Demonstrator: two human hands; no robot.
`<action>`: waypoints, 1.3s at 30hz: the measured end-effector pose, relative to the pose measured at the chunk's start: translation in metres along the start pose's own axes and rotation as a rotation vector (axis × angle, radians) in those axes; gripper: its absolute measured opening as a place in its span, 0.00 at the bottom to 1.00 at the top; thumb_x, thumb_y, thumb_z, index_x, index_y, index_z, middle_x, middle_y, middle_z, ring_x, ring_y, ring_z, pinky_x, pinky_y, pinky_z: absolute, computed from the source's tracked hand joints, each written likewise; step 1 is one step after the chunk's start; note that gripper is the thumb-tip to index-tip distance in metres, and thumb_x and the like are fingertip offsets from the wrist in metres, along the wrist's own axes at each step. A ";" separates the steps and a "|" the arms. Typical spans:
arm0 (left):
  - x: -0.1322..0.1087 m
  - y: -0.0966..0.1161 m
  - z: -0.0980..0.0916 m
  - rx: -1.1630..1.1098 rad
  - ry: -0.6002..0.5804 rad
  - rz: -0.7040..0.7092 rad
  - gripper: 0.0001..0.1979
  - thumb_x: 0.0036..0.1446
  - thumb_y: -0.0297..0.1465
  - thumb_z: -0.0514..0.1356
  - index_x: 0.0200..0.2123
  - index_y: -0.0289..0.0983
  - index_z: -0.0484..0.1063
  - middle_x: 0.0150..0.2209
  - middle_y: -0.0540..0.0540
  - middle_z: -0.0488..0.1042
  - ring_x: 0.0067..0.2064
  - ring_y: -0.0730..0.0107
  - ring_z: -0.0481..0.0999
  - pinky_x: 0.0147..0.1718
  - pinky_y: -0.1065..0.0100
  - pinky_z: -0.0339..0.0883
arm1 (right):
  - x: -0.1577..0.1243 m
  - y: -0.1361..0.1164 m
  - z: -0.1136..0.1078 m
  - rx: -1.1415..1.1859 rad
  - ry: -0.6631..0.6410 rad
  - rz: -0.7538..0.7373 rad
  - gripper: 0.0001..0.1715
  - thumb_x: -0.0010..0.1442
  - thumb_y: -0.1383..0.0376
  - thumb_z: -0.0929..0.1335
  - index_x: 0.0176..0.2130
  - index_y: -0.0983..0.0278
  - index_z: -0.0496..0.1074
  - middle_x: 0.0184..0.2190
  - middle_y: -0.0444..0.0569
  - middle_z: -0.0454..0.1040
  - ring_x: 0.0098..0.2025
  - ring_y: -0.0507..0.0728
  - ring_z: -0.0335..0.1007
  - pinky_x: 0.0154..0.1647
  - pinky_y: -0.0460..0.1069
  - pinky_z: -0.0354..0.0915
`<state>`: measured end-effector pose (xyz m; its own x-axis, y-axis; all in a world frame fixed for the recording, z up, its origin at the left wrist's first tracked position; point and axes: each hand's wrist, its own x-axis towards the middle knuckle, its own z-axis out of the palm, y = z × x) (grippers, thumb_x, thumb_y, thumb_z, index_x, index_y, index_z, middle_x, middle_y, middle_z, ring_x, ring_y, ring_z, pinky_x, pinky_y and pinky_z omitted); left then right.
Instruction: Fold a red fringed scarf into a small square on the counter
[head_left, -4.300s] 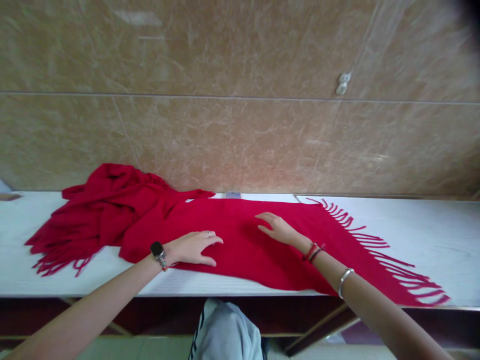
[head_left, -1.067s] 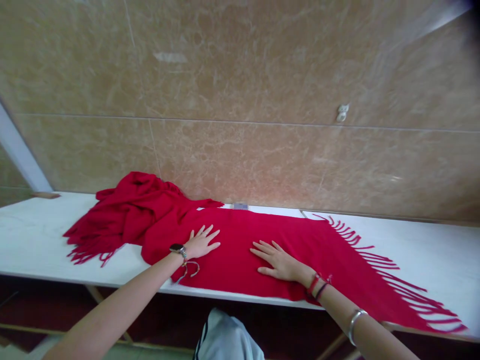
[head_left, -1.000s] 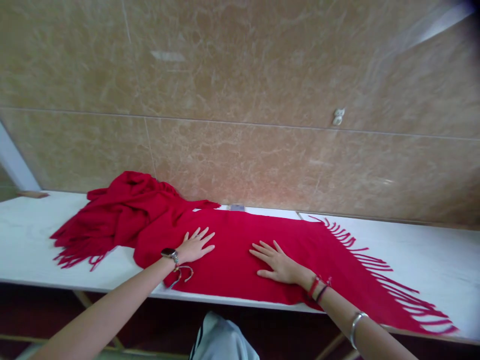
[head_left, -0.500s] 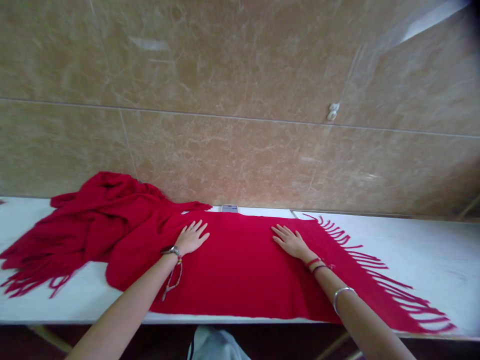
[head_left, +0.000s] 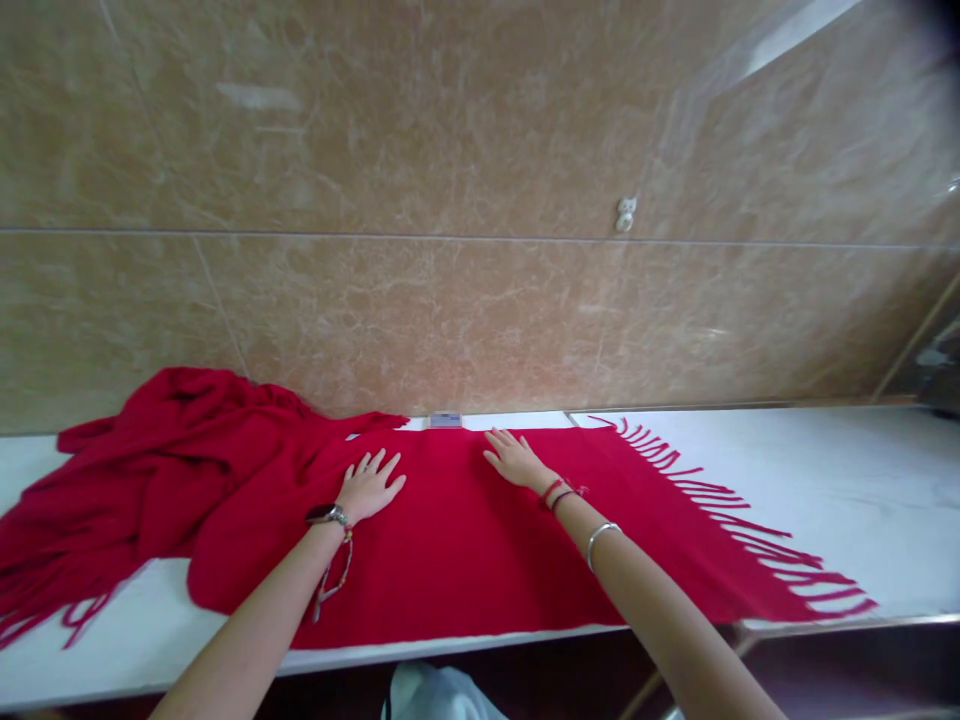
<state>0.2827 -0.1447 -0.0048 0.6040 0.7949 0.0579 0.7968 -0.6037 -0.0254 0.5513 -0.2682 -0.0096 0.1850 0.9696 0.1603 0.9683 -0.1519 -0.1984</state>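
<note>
A long red scarf (head_left: 480, 540) with fringed ends lies along a white table (head_left: 810, 470). Its right part is spread flat, with the fringe (head_left: 750, 530) trailing to the right. The left part is bunched in a heap (head_left: 180, 460) against the wall. My left hand (head_left: 369, 484) rests flat on the scarf near the heap, fingers spread, a watch on the wrist. Fingers stretched out, my right hand (head_left: 514, 458) lies flat on the scarf near its far edge, with bracelets on the wrist.
A brown marble wall (head_left: 480, 250) rises right behind the table. A small grey object (head_left: 445, 420) lies at the wall just beyond the scarf. A white fitting (head_left: 625, 213) is fixed to the wall. My knee in light trousers (head_left: 435, 695) shows below the table's front edge.
My right hand slid left and toward the wall across the flat scarf. My left hand stayed near the heap. The view shifted to the right.
</note>
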 end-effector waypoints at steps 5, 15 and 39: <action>-0.003 0.000 0.000 -0.002 0.000 -0.010 0.30 0.57 0.48 0.42 0.61 0.45 0.48 0.62 0.42 0.46 0.62 0.48 0.44 0.55 0.48 0.43 | 0.013 0.001 0.016 -0.019 -0.053 -0.005 0.30 0.62 0.55 0.51 0.60 0.61 0.50 0.62 0.51 0.48 0.63 0.61 0.40 0.57 0.65 0.41; 0.001 -0.002 0.003 0.025 -0.005 -0.038 0.30 0.57 0.49 0.42 0.61 0.47 0.47 0.63 0.43 0.45 0.61 0.43 0.44 0.54 0.46 0.43 | -0.032 0.176 0.003 -0.180 -0.011 0.286 0.29 0.62 0.56 0.51 0.60 0.61 0.52 0.62 0.52 0.48 0.63 0.61 0.40 0.57 0.64 0.44; -0.001 0.000 0.000 -0.003 0.000 -0.017 0.29 0.58 0.47 0.42 0.60 0.44 0.49 0.63 0.43 0.45 0.62 0.53 0.44 0.55 0.48 0.42 | -0.051 0.001 -0.007 0.073 0.016 -0.124 0.38 0.60 0.47 0.52 0.61 0.66 0.48 0.62 0.56 0.46 0.63 0.64 0.39 0.58 0.63 0.45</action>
<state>0.2826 -0.1454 -0.0045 0.5906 0.8048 0.0582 0.8068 -0.5905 -0.0218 0.5444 -0.3193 -0.0115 0.0675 0.9768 0.2034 0.9692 -0.0158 -0.2460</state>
